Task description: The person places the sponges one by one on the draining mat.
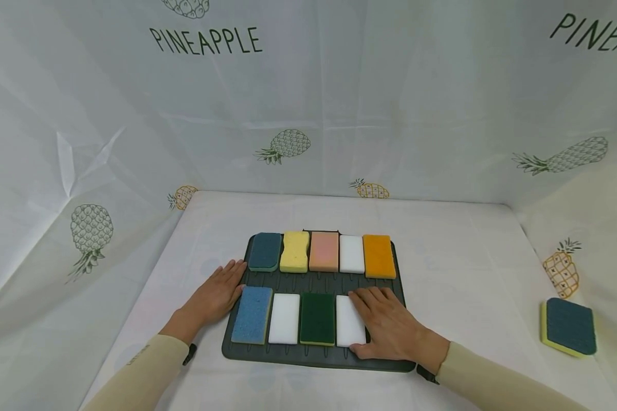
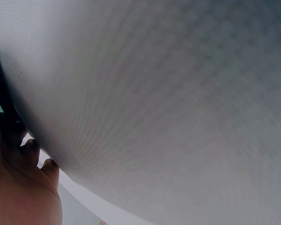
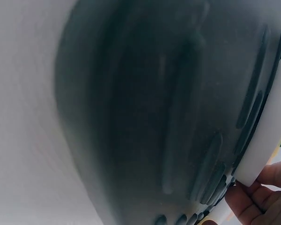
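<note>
A dark ribbed mat lies on the table with two rows of sponges on it. My right hand grips the white sponge at the right end of the near row, thumb at its near end and fingers at its far end. In the right wrist view, fingers and thumb meet the edges of that white block. My left hand rests at the mat's left edge, fingers extended, beside the blue sponge. A dark green sponge and another white sponge lie between them.
The far row holds a teal sponge, a yellow one, a pink one, a white one and an orange one. One dark blue and yellow sponge sits apart at the far right. Pineapple-print cloth surrounds the table.
</note>
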A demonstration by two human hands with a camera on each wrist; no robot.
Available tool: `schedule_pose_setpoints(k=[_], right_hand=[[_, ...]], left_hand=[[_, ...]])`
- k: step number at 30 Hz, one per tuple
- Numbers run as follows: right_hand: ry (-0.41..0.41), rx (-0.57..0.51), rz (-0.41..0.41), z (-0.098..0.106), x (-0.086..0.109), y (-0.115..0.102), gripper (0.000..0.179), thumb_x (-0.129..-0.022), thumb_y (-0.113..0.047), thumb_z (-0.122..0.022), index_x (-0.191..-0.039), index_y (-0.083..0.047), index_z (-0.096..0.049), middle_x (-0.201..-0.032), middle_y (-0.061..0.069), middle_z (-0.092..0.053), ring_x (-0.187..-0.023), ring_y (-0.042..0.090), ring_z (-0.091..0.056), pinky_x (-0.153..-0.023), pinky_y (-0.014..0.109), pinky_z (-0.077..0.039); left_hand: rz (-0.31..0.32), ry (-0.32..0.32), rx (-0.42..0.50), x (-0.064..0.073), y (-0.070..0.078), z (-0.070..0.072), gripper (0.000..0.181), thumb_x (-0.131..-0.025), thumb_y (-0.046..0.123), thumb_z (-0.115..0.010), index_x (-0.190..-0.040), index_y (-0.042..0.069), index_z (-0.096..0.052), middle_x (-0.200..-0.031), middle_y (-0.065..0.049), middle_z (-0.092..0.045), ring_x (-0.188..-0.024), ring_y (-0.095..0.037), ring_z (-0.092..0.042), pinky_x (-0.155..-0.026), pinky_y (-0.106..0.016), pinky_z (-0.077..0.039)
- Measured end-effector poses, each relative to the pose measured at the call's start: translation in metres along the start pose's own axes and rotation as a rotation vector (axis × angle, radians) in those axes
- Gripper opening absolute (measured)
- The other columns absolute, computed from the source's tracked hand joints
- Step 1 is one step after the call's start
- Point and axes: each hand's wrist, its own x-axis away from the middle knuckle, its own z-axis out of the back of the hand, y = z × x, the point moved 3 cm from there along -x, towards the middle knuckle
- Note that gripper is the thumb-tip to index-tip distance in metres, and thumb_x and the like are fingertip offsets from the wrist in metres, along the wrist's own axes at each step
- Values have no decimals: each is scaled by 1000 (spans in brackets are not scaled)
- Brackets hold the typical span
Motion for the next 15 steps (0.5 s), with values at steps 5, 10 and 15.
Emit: schedule_pose_setpoints(k=[5, 10, 15], right_hand=[[-7, 6, 4, 0, -1, 0, 104, -82, -78, -66, -153, -3, -51, -147, 13, -57, -128, 30, -55, -106, 51, -47], [-23, 5, 0, 0, -1, 0, 107, -82, -80, -64, -155, -3, -49, -149, 14, -56, -130, 31, -54, -107, 51, -47], [-38, -6, -5, 5, 0, 2, 112, -83, -87, -58, -158, -3, -46, -151, 14, -55, -132, 32, -54, -110, 54, -45]], left_hand=[[5, 1, -2, 0, 0, 1, 62, -113, 28, -50, -163, -3, -33, -168, -21, -37, -157, -42, -32, -127, -60, -29], [9, 1, 7, 0, 0, 1, 62, -113, 28, -51, -163, -3, -32, -168, -21, -37, -157, -42, -32, -127, -61, -29], [5, 3, 6, 1, 1, 3, 62, -113, 28, -51, -163, -3, -32, -168, -21, -37, -157, -42, -32, -127, -60, -29]])
